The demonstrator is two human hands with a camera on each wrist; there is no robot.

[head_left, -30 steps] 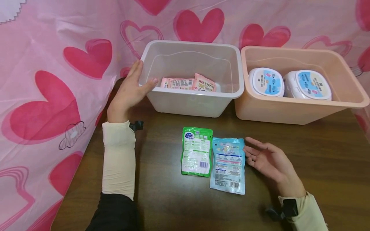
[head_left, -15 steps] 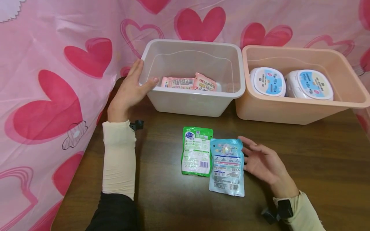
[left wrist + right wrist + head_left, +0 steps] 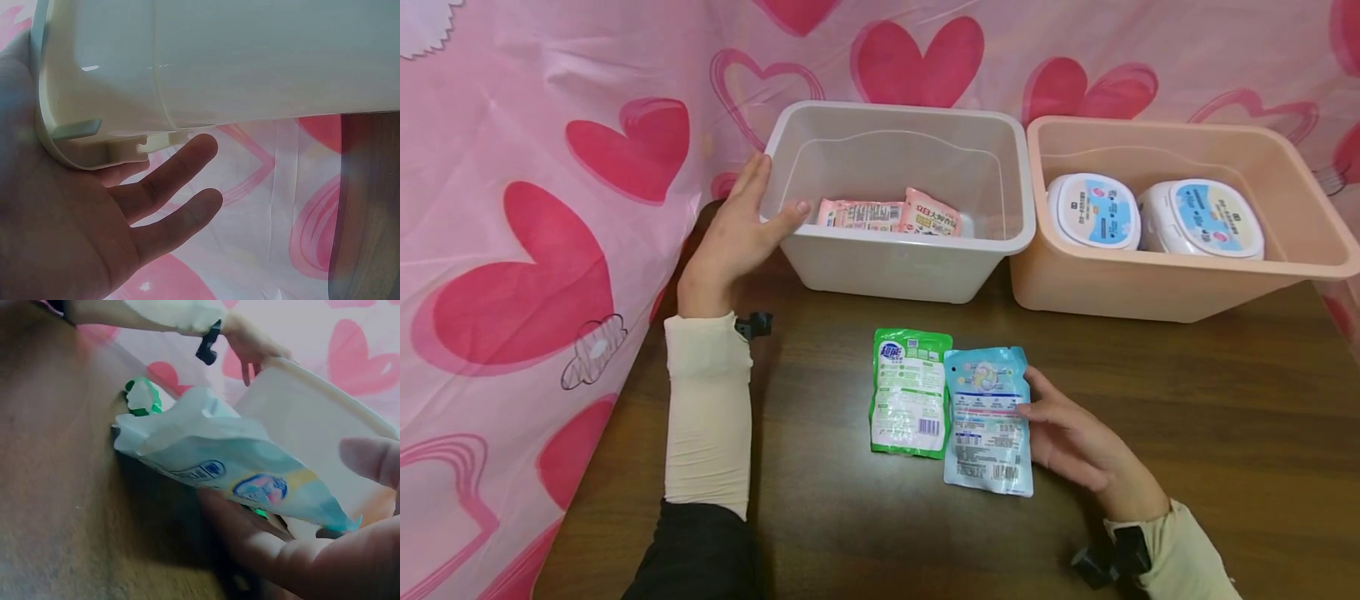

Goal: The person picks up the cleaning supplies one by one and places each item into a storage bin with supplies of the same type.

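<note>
My left hand (image 3: 737,225) rests against the left corner of a pale grey plastic bin (image 3: 887,271), thumb over the front rim. In the left wrist view its fingers (image 3: 181,169) extend fairly straight beneath the rim. My right hand (image 3: 1078,450) holds the right edge of a light blue pouch (image 3: 988,425), thumb on the near face and fingers behind. The right wrist view shows that pouch (image 3: 231,462) tilted up off the wood, a finger under it. A green and white pouch (image 3: 910,396) lies flat just left of the blue one.
Inside the grey bin lie pink packets (image 3: 931,215). A peach bin (image 3: 1150,287) stands right beside it, holding two white lidded tubs (image 3: 1093,212) with blue labels. Pink heart-print cloth (image 3: 647,50) hangs behind and at left of the dark wooden table (image 3: 835,533).
My right hand has moved left onto the blue pouch and taken its right edge, which now tilts up; the pouch has shifted slightly. My left hand stays at the grey bin's corner.
</note>
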